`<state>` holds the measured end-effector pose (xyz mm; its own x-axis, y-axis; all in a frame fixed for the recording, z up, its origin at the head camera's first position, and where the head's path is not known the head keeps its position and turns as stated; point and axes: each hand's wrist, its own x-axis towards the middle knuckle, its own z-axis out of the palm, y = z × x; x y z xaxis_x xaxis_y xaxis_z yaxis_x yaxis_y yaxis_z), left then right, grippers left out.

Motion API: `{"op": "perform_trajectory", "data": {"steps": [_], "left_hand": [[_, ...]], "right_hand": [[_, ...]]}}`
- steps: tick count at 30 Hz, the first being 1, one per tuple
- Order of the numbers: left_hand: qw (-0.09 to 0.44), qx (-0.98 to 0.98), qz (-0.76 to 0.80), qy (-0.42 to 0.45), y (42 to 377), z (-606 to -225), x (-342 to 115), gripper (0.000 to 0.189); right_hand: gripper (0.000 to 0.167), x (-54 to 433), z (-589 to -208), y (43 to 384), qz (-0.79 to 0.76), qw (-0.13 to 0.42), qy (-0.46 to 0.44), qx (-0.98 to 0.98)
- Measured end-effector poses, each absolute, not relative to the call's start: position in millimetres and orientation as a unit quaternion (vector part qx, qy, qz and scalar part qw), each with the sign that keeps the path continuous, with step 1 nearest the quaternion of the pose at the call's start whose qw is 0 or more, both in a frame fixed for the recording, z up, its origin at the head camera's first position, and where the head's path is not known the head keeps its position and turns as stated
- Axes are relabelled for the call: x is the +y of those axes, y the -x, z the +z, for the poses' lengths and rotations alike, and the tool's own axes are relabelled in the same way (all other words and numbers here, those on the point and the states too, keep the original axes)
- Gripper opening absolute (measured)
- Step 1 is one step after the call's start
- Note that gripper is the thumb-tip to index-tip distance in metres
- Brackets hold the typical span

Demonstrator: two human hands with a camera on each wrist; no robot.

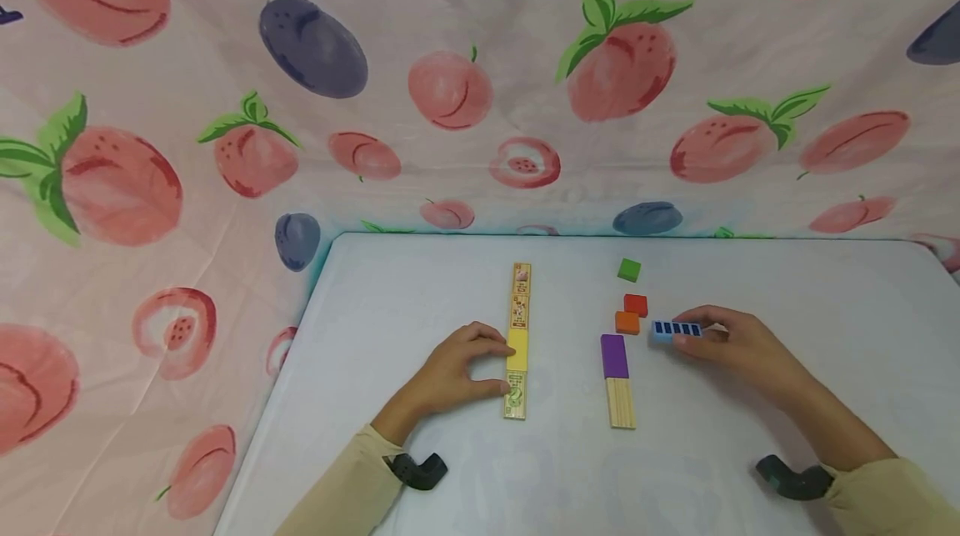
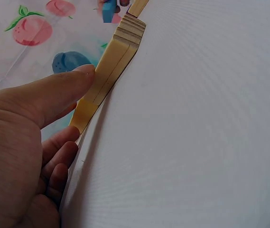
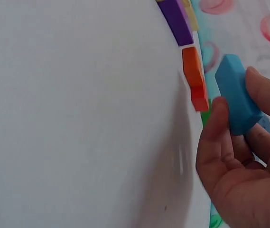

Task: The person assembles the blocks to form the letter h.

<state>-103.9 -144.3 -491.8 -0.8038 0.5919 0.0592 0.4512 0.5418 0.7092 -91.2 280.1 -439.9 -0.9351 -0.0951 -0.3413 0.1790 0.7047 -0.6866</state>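
Observation:
On the left of the table a straight row of thin blocks runs away from me: two printed tan blocks [image 1: 519, 303], a yellow block [image 1: 518, 350] and a green-printed wooden block [image 1: 514, 403]. My left hand [image 1: 461, 365] rests beside this row, its index fingertip on the yellow block and its thumb at the green-printed one. My right hand [image 1: 738, 344] pinches a blue block [image 3: 237, 95] between thumb and fingers, raised over the table; in the head view its face shows dark rectangles. To its left lie an orange block [image 1: 627, 323] and a red block [image 1: 636, 305].
A purple block [image 1: 614, 356] and a plain wooden block [image 1: 620, 403] lie end to end in the middle. Farther back is a green block [image 1: 629, 270]. The white table [image 1: 360, 294] meets a fruit-patterned cloth [image 1: 525, 86] at its far and left edges.

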Motion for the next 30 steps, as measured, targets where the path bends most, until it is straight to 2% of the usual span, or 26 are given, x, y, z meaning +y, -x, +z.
{"op": "perform_trajectory", "data": {"steps": [8, 16, 25, 30], "left_hand": [[0.099, 0.874, 0.371, -0.297, 103, -491, -144, 0.046], [0.104, 0.871, 0.379, -0.293, 104, -489, -143, 0.046], [0.103, 0.870, 0.381, -0.295, 104, -491, -143, 0.046], [0.110, 0.872, 0.380, -0.289, 105, -492, -144, 0.046]], "right_hand": [[0.056, 252, -431, 98, -0.385, 0.160, 0.006, 0.909], [0.059, 230, -425, 107, -0.347, 0.143, 0.025, 0.926], [0.042, 209, -421, 113, -0.351, 0.116, 0.064, 0.927], [0.040, 200, -421, 117, -0.360, 0.110, 0.080, 0.923]]}}
